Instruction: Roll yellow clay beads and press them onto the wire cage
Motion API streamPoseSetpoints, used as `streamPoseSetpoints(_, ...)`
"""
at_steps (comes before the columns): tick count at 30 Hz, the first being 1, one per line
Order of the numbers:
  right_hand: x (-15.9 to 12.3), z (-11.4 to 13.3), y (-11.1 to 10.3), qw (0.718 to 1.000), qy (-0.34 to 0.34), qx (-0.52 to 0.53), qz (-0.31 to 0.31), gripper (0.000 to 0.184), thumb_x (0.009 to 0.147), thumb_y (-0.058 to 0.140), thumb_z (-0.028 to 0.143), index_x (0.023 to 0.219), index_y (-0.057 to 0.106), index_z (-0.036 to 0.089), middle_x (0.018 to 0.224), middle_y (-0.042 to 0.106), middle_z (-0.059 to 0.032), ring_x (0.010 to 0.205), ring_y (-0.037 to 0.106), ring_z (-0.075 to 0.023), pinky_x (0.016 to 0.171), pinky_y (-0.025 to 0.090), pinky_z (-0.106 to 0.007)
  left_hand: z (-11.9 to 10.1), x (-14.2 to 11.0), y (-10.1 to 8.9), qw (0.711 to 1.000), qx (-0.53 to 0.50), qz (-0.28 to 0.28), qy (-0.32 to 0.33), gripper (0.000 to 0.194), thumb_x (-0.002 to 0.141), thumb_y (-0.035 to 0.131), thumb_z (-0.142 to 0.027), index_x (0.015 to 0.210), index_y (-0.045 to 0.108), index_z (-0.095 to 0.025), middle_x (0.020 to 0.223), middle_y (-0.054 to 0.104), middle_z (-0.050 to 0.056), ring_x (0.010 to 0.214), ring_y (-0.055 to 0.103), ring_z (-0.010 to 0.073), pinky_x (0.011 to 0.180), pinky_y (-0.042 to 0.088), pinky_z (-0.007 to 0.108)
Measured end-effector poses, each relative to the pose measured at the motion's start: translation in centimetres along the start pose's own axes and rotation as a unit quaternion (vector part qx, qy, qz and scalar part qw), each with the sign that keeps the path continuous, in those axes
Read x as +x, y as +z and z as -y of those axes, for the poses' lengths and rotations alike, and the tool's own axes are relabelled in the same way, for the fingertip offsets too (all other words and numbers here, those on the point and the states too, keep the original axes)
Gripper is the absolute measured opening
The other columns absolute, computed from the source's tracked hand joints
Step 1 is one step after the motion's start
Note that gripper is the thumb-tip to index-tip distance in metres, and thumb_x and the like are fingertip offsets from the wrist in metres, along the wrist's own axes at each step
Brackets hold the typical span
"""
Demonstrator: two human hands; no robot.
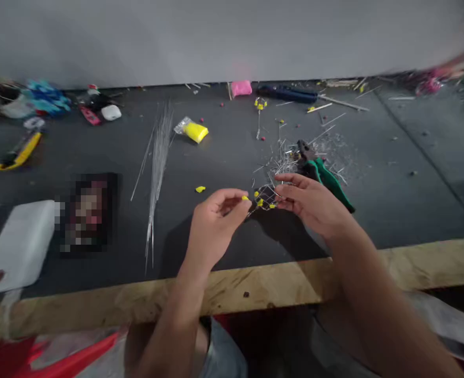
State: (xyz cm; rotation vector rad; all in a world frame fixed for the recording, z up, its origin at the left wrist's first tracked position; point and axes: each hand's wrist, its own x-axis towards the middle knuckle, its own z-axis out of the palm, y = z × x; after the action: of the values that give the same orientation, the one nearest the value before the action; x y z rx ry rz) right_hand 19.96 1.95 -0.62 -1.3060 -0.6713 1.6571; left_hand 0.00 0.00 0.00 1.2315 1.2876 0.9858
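My left hand (215, 223) is closed in a pinch, with a small yellow lump of soft clay (245, 198) between thumb and fingertip. Beside it, my right hand (313, 202) grips a small wire frame (266, 195) of crossed thin metal wires dotted with yellow clay bits. The frame's right end is partly hidden by the fingers. Another yellow clay lump (200, 189) lies on the dark tabletop left of my hands. Just beyond my right hand, green-handled pliers (330, 181) rest beside a scatter of cut wire pieces (287, 157).
Long straight wires (159, 157) lie in a bundle to the left, near a yellow clay packet (196, 131). Farther back are a pink packet (241, 88), a dark-handled screwdriver (289, 94) and a wire piece with yellow tips (260, 105). A yellow cutter (19, 152) and a white case (17, 247) sit at left.
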Motion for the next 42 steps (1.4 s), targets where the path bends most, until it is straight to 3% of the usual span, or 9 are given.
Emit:
streamPoseSetpoints(4,-0.3,0.5,-0.5,1.0,-0.016,0.002,0.009,0.024,0.077,0.075,0.017,0.099,0.066,0.018,0.069,0.064,0.004,0.062,0.061,-0.0061,0.061,0.055,-0.018,-0.6,-0.2,-0.1,0.999,0.023,0.024,0.028,0.009,0.08,0.071,-0.03,0.089,0.071,-0.026,0.099,0.071,-0.004,0.088,0.064,0.0083,0.077,0.047,0.016)
streamPoseSetpoints(12,-0.8,0.8,-1.0,0.999,-0.035,0.005,0.037,0.026,0.077,0.076,0.018,0.101,0.068,0.02,0.07,0.064,0.0041,0.063,0.062,-0.0069,0.061,0.055,-0.019,-0.9,-0.2,0.0,0.998,0.021,0.061,0.001,0.009,0.081,0.071,-0.029,0.09,0.072,-0.028,0.082,0.068,-0.005,0.076,0.061,0.0076,0.07,0.047,0.017)
streamPoseSetpoints(21,-1.2,0.6,-0.5,0.997,-0.035,0.011,0.069,0.03,0.076,0.077,0.019,0.104,0.066,0.019,0.069,0.066,0.0038,0.063,0.063,-0.008,0.062,0.054,-0.021,-0.6,-0.2,0.3,0.994,0.075,0.071,0.017,0.01,0.082,0.068,-0.028,0.092,0.072,-0.029,0.085,0.063,-0.004,0.076,0.058,0.0085,0.068,0.045,0.02)
streamPoseSetpoints(28,-1.4,0.7,-0.3,0.997,-0.037,0.01,0.061,0.03,0.076,0.077,0.018,0.103,0.065,0.02,0.069,0.065,0.0044,0.062,0.063,-0.0085,0.062,0.054,-0.023,-0.6,-0.2,0.3,0.994,0.075,0.076,0.02,0.011,0.083,0.068,-0.028,0.093,0.071,-0.027,0.092,0.067,-0.003,0.082,0.062,0.0099,0.076,0.047,0.022)
streamPoseSetpoints(42,-1.6,0.7,-0.1,0.996,-0.046,0.01,0.072,0.034,0.073,0.079,0.022,0.102,0.063,0.022,0.073,0.066,0.0037,0.064,0.062,-0.0103,0.064,0.055,-0.027,-0.9,-0.2,0.2,0.988,0.124,0.088,0.026,0.011,0.084,0.066,-0.029,0.094,0.071,-0.027,0.091,0.069,-0.003,0.083,0.062,0.011,0.073,0.046,0.022)
